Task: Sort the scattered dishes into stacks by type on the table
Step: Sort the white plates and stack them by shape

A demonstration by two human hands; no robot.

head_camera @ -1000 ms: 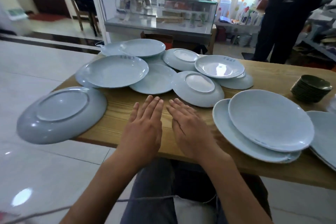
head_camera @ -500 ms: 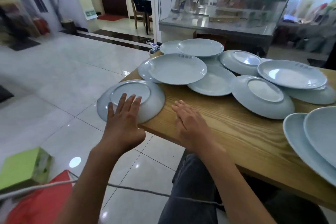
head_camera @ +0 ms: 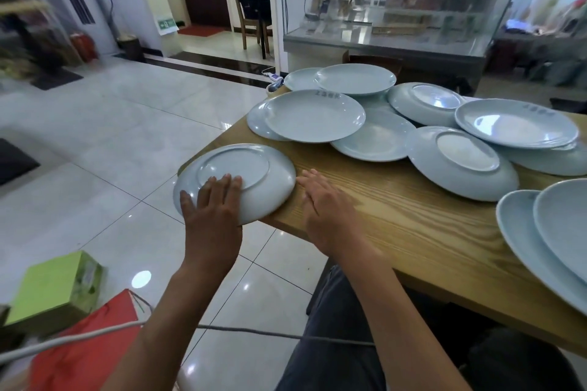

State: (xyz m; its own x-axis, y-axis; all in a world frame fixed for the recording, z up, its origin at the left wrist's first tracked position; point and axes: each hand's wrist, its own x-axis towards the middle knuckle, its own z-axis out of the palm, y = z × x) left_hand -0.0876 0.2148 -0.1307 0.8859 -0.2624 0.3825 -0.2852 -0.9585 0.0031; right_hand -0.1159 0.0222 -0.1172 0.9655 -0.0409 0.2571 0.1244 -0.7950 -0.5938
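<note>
I have the left hand [head_camera: 213,209] laid flat on an upturned plate [head_camera: 235,181] that hangs partly over the table's [head_camera: 397,232] corner edge, at about nine o'clock from the right hand [head_camera: 327,206]. The fingers of the left hand are straight and close together, pressing down on the plate's underside with the tips at its foot ring; nothing is curled round the rim. The right hand lies palm down on the bare wood just beside that plate, fingers straight and relaxed, holding nothing.

Beyond, from twelve to two o'clock, the loose pile of plates [head_camera: 314,116] lies overlapped, some face up, some upside down like the one [head_camera: 463,162] at one o'clock. At three o'clock two larger plates [head_camera: 521,232] are already nested.

I judge this as the opening of the sort: securing the overhanging plate first. The next move calls for sliding it inward onto the table or getting fingers under its free rim, then turning it face up and setting it with plates of its own size. The overhang makes a tip to the floor the main risk, so I would keep downward pressure on the table side.
</note>
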